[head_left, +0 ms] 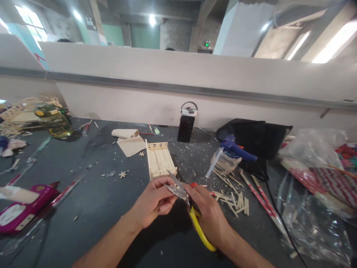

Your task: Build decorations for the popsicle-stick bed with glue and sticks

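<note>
My right hand point(208, 208) grips a pair of scissors point(201, 231) with yellow handles, its metal blades parted and pointing up and left. Beside the blades, my left hand point(156, 199) is closed in a pinch, fingertips near the lower blade; whatever lies between them is too small to make out. Just beyond both hands lies a miniature bed point(161, 158) built of thin wooden sticks, with a patterned rail at its far end. Two small flower-shaped wooden pieces point(122, 174) rest to its left. Cut sticks point(241, 204) are heaped right of my right hand.
A blue glue gun point(237, 149) sits on a clear jar point(223, 163), its cable point(275, 208) trailing forward. A phone point(186, 128) leans against a bottle point(189, 108). Sandpaper point(131, 145) lies behind; a magenta box point(36, 206) stands left, plastic bags point(315, 223) right.
</note>
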Demonstrator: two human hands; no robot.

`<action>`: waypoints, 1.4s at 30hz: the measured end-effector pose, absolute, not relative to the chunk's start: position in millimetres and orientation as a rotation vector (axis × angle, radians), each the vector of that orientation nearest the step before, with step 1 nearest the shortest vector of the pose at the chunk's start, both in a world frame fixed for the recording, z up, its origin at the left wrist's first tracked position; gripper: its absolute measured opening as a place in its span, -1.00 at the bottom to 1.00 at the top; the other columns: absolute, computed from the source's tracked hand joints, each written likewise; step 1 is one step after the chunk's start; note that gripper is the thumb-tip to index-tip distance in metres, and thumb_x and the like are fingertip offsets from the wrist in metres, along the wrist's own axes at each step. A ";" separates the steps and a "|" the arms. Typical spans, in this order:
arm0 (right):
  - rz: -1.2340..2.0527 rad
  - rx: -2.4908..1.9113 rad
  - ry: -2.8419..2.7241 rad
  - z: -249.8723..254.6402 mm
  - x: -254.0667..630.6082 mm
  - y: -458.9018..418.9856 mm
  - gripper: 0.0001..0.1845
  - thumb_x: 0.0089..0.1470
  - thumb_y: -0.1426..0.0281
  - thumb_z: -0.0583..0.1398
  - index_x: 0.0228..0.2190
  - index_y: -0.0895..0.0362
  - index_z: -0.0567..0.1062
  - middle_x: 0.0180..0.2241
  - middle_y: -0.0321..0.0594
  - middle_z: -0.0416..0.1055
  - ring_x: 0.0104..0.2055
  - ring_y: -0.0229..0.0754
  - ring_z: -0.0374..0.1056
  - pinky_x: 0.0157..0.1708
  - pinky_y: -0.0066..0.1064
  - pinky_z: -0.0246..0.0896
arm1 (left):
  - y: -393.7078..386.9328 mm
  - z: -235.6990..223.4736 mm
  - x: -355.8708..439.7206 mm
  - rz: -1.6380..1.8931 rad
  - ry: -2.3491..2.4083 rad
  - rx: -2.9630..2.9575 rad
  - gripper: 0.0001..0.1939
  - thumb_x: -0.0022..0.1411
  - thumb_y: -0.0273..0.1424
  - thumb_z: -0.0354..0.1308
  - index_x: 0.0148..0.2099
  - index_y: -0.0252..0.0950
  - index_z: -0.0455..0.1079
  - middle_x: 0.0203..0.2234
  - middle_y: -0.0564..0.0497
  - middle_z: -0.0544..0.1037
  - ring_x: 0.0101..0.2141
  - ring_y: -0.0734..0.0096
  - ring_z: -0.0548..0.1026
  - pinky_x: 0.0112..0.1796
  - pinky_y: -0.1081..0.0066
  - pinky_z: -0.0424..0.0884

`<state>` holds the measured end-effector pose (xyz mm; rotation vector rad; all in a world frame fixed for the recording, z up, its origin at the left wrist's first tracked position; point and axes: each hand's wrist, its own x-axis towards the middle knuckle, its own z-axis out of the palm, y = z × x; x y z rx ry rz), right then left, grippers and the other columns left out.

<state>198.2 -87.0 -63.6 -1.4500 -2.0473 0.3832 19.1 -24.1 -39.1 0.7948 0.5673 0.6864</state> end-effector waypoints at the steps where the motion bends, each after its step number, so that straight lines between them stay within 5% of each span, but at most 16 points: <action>1: 0.391 -1.453 -2.050 -63.3 198.1 -86.9 -0.31 -0.07 0.70 0.07 0.10 0.04 0.31 -0.21 -0.10 0.37 -0.18 -0.02 0.35 -0.17 -0.17 0.34 | -24.1 -39.3 19.3 0.686 0.569 0.797 -0.86 0.09 -0.45 0.23 -0.45 -0.34 0.34 -0.71 0.15 0.35 -0.79 0.77 0.09 -0.73 0.61 -0.10; 19: 0.322 -1.478 -2.010 -68.2 199.7 -85.7 -0.44 -0.02 0.63 0.08 0.02 0.03 0.42 -0.29 -0.18 0.57 -0.29 -0.09 0.50 -0.24 -0.32 0.42 | -22.0 -39.0 19.1 0.712 0.577 0.778 -0.85 0.06 -0.43 0.23 -0.45 -0.32 0.29 -0.68 0.15 0.36 -0.77 0.75 0.12 -0.71 0.62 -0.07; 24: 0.194 -1.716 -1.893 -60.0 210.8 -81.1 -0.54 0.03 0.57 0.08 -0.01 0.15 0.44 -0.23 -0.06 0.58 -0.23 -0.02 0.52 -0.26 -0.27 0.41 | -20.0 -39.0 19.3 0.755 0.543 0.694 -0.83 0.12 -0.37 0.26 -0.37 -0.35 0.37 -0.59 0.09 0.46 -0.74 0.76 0.20 -0.68 0.63 0.05; 33: 0.151 -2.107 -2.037 -63.8 241.8 -139.4 -0.47 0.00 0.45 0.19 0.06 0.11 0.43 -0.19 -0.07 0.59 -0.23 0.02 0.54 -0.28 -0.21 0.44 | -27.7 -35.6 24.2 0.791 0.546 0.611 -0.87 0.23 -0.43 0.20 -0.29 -0.43 0.40 -0.37 -0.18 0.62 -0.43 0.39 0.58 -0.42 0.48 0.51; 38: -0.032 -2.011 -2.221 -47.0 258.3 -159.5 -0.41 -0.17 0.54 0.24 -0.03 -0.01 0.51 -0.30 -0.12 0.61 -0.28 0.05 0.53 -0.34 -0.22 0.40 | -38.6 -23.7 27.9 0.770 0.606 0.552 -0.89 0.28 -0.47 0.11 -0.26 -0.44 0.40 -0.32 -0.26 0.64 -0.33 0.26 0.62 -0.27 0.34 0.56; 42: 0.054 -1.995 -2.239 -21.3 252.8 -158.8 -0.57 -0.14 0.48 0.28 -0.14 0.00 0.57 -0.37 -0.15 0.61 -0.38 0.07 0.53 -0.44 -0.21 0.40 | -46.5 -16.2 30.9 0.754 0.634 0.507 -0.91 0.27 -0.48 0.13 -0.29 -0.41 0.38 -0.29 -0.27 0.64 -0.31 0.26 0.63 -0.24 0.33 0.55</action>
